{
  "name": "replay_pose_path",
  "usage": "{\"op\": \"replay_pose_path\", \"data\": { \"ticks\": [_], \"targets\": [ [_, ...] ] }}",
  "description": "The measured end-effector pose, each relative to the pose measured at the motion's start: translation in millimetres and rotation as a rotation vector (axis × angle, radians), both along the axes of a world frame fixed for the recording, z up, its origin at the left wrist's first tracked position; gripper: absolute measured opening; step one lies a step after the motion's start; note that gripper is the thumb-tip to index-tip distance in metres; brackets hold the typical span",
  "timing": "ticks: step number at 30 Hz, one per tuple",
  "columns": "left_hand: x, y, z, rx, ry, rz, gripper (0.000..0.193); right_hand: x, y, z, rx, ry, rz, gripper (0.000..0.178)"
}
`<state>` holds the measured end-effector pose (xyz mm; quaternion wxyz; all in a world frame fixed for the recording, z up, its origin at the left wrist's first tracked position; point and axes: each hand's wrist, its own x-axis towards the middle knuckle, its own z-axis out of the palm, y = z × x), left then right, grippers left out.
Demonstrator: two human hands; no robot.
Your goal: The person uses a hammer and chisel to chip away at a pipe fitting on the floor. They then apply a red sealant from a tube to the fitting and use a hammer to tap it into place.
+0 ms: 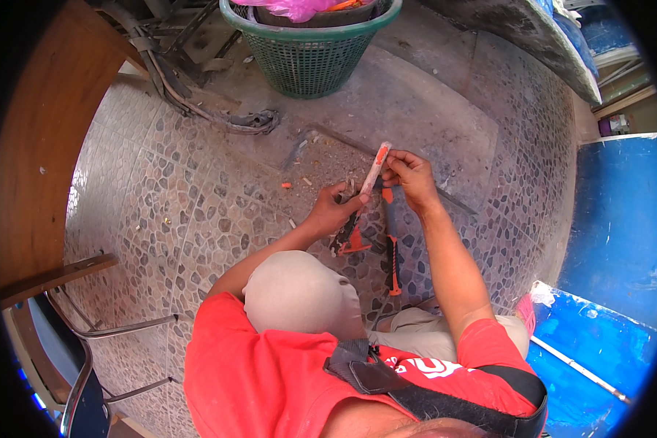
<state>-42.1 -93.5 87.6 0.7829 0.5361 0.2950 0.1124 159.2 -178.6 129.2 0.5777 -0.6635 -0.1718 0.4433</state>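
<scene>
My left hand (pixel 333 212) is closed around the lower end of a slim pale stick-like piece (pixel 373 172) with bright orange patches near its top. The piece slants up and to the right. At its upper end, the bent fingers of my right hand (pixel 411 177) close on its edge. Just below the hands, a hammer (pixel 393 252) with an orange and black handle lies on the floor, its head partly hidden. Beside it, below my left hand, is a red-orange object (pixel 355 241) with a dark part; its kind is unclear.
A green plastic basket (pixel 306 62) holding a pink bag stands ahead. Grey cables (pixel 226 119) lie to its left. Small debris and an orange scrap (pixel 286 185) dot the stone-patterned floor (pixel 219 233). Blue panels (pixel 613 226) stand right; a metal-legged chair (pixel 80 365) is at lower left.
</scene>
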Motion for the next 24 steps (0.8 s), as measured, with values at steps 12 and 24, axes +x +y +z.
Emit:
{"op": "replay_pose_path", "data": {
  "ticks": [12, 24],
  "targets": [
    [-1, 3, -3, 0.085, 0.028, 0.012, 0.024, -6, 5, 16, -0.087, -0.074, 0.079, 0.027],
    [-1, 2, 2, 0.204, 0.069, 0.011, 0.029, -10, 8, 28, -0.18, -0.068, -0.013, 0.027]
  ]
}}
